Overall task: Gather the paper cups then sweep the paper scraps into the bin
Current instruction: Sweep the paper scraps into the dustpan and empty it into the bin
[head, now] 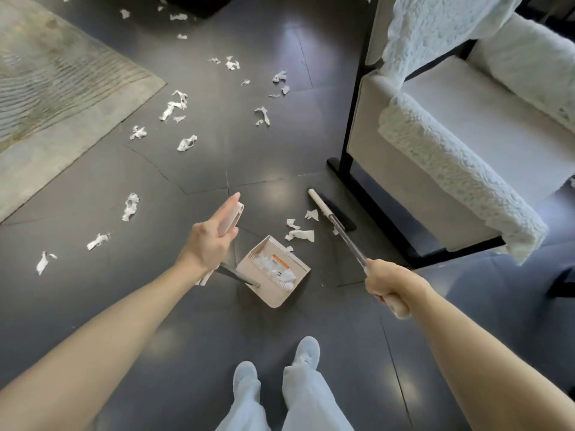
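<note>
Several white paper scraps point(186, 143) lie scattered over the dark tiled floor, with a few more scraps point(300, 234) just beyond the dustpan. The beige dustpan point(298, 266) sits on the floor in front of my feet and holds a heap of white scraps. My left hand point(210, 244) holds the top of the dustpan's long handle point(231, 216), with the thumb round it and the forefinger stretched along it. My right hand point(387, 284) grips the broom handle point(348, 237). The broom head point(340, 216) rests on the floor by the chair's foot. No paper cups are in view.
A pale rug point(56, 98) covers the floor at the left. A cream armchair point(451, 144) with a black frame and lace covers stands at the right, close to the broom head. My feet point(277, 365) stand just behind the dustpan.
</note>
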Motion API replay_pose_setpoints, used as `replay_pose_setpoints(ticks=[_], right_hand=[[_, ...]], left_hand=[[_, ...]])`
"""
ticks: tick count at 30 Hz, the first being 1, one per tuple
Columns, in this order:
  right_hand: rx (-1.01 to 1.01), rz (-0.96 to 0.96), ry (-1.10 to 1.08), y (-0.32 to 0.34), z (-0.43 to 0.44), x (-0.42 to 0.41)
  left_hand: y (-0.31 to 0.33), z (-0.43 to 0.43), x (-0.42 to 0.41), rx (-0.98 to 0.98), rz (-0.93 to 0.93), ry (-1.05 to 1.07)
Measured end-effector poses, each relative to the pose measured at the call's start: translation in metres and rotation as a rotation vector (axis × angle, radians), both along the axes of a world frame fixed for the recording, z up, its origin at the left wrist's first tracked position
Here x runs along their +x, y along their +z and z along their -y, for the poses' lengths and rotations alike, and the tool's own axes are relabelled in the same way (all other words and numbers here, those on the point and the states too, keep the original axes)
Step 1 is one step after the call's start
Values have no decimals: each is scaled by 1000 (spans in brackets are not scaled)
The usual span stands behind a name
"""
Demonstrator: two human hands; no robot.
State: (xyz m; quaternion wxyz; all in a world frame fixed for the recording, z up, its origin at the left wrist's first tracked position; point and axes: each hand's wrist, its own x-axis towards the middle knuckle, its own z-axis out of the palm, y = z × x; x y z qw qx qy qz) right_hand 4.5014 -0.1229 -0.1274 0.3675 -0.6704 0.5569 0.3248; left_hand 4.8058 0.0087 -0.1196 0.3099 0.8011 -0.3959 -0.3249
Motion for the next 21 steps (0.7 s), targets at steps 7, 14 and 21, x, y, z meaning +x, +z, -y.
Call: replay_pose_setpoints(ticks=[7,14,21], right_hand=[[138,27,35,40,-31,4],[295,116,-152,83,-84,3],[225,274,-435,116,-98,13]], left_hand=[[1,42,-3,-8,77,-88],[-1,31,16,-64,5,-119],[4,7,50,-142,34,-102]])
